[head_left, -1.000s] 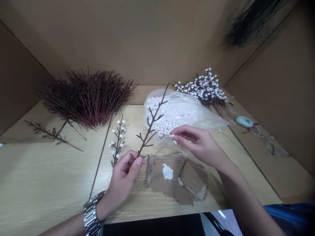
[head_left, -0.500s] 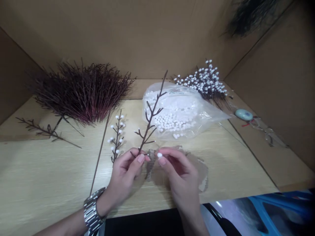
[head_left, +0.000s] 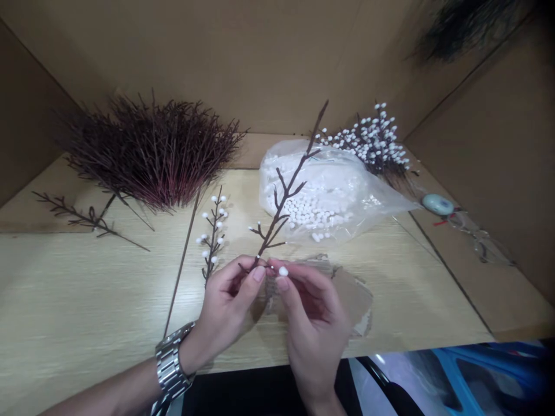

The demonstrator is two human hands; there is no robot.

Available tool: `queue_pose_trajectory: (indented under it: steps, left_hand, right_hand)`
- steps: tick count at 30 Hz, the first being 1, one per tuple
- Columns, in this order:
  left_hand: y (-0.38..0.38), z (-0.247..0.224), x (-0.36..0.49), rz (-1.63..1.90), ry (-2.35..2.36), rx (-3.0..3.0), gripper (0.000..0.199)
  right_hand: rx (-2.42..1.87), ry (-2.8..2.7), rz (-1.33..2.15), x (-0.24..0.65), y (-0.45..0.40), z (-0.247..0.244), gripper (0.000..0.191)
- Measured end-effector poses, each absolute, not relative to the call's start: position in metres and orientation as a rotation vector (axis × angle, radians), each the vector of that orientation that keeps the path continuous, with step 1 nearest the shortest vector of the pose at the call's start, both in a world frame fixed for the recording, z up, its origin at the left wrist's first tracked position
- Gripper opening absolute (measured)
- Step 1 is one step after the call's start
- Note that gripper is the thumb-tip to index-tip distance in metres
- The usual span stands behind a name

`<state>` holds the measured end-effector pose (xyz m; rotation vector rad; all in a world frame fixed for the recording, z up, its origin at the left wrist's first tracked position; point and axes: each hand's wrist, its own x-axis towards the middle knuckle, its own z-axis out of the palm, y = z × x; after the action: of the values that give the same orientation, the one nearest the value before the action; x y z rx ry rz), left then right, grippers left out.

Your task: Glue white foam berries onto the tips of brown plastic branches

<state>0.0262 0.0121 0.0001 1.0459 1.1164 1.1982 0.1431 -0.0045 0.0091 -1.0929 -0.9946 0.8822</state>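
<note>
One bare brown twig [head_left: 286,193], pinched near its lower end by the left hand [head_left: 229,306], slanting up over the bead bag [head_left: 342,196]; right hand [head_left: 310,323] closed on one white bead [head_left: 283,271] beside a side tip. Twig judged light, thin, springy, likely to snap at the forks: hold low on the main stem. Bead small, probably slippery. Nearby: finished beaded sprig [head_left: 212,237], heap of bare twigs [head_left: 151,153], beaded bundle [head_left: 375,144], torn cardboard [head_left: 355,297] under the hands
</note>
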Motion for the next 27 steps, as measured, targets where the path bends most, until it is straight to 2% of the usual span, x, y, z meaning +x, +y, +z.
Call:
queue_pose_trajectory:
  steps: [27]
  left_hand:
    - [0.0115, 0.0014, 0.025, 1.166, 1.129, 1.158, 0.018]
  right_hand:
    - [-1.095, -1.048, 0.713, 0.1413, -0.0085, 0.0015, 0.031]
